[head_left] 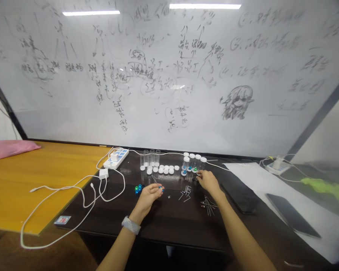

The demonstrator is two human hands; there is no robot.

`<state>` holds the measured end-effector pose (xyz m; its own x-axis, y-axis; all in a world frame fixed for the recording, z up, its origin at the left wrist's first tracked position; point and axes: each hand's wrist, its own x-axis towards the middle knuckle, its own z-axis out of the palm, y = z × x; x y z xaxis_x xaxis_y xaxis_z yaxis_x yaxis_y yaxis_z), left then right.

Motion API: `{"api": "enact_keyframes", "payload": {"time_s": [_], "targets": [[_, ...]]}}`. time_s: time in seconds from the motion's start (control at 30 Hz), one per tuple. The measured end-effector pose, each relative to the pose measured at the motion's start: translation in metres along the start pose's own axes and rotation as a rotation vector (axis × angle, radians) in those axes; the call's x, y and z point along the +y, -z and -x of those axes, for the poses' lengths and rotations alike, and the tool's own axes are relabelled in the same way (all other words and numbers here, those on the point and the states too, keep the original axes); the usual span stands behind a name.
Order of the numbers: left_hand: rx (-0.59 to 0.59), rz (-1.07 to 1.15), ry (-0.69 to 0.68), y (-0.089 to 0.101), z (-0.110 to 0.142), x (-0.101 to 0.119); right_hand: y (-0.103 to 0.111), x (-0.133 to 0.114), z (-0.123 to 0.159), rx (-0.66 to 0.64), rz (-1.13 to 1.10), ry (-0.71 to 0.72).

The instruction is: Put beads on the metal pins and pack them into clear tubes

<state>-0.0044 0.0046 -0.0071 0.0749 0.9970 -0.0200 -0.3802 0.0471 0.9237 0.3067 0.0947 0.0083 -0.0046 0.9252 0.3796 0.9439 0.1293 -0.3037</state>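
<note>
My left hand [151,192] rests on the dark table [164,218], fingers curled in a pinch round something small and blue that I cannot make out. Blue beads [138,188] lie just left of it. My right hand [207,180] reaches toward the capped clear vials [193,162], fingers curled close to their bases; whether it holds anything is hidden. Open clear vials [150,158] stand farther back, with loose white caps [164,169] in front of them. Thin metal pins [186,192] lie scattered between my hands.
A white power strip [116,157] and white cables [81,188] lie at the left, over an orange table [22,180]. A black case [238,192], a dark phone [292,214] on white paper, a pink cloth [8,147] and a written-on whiteboard [169,75] surround the work area.
</note>
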Motion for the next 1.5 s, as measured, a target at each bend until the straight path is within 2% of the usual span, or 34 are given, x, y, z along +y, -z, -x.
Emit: {"api": "enact_keyframes", "payload": {"time_s": [0.2, 0.33, 0.37, 0.4, 0.47, 0.53, 0.67, 0.8, 0.93, 1.07, 1.2, 1.4, 1.5], "targets": [[-0.009, 0.068, 0.007, -0.003, 0.004, 0.004, -0.015, -0.004, -0.010, -0.058, -0.038, 0.082], [-0.024, 0.127, 0.047, -0.003, 0.005, 0.007, -0.015, -0.017, -0.007, -0.052, -0.138, 0.133], [-0.035, 0.137, 0.060, -0.002, 0.005, 0.006, -0.015, -0.025, -0.005, -0.066, -0.222, 0.158], [-0.045, 0.149, 0.069, -0.001, 0.004, 0.006, -0.014, -0.034, -0.002, -0.102, -0.399, 0.192], [-0.060, 0.181, 0.069, 0.000, 0.003, 0.005, -0.015, -0.058, 0.005, -0.247, -0.855, 0.226], [-0.060, 0.221, 0.055, 0.002, 0.001, 0.004, -0.017, -0.084, 0.014, -0.392, -1.117, 0.230], [-0.051, 0.266, 0.061, 0.003, 0.000, 0.002, -0.025, -0.123, 0.035, -0.470, -1.358, 0.168], [-0.062, 0.286, 0.081, 0.002, 0.000, 0.003, -0.034, -0.128, 0.048, -0.445, -1.558, 0.053], [-0.036, 0.284, 0.096, -0.001, 0.001, 0.005, -0.045, -0.123, 0.051, -0.365, -1.526, -0.021], [-0.018, 0.242, 0.090, -0.003, 0.002, 0.008, -0.052, -0.121, 0.052, -0.394, -1.496, -0.061], [-0.019, 0.225, 0.098, -0.005, 0.003, 0.010, -0.049, -0.123, 0.053, -0.412, -1.503, 0.038], [-0.014, 0.261, 0.085, -0.003, 0.001, 0.009, -0.045, -0.127, 0.055, -0.231, -1.314, 0.168], [0.006, 0.273, 0.068, -0.001, 0.000, 0.008, -0.043, -0.128, 0.057, -0.185, -1.203, 0.222]]}}
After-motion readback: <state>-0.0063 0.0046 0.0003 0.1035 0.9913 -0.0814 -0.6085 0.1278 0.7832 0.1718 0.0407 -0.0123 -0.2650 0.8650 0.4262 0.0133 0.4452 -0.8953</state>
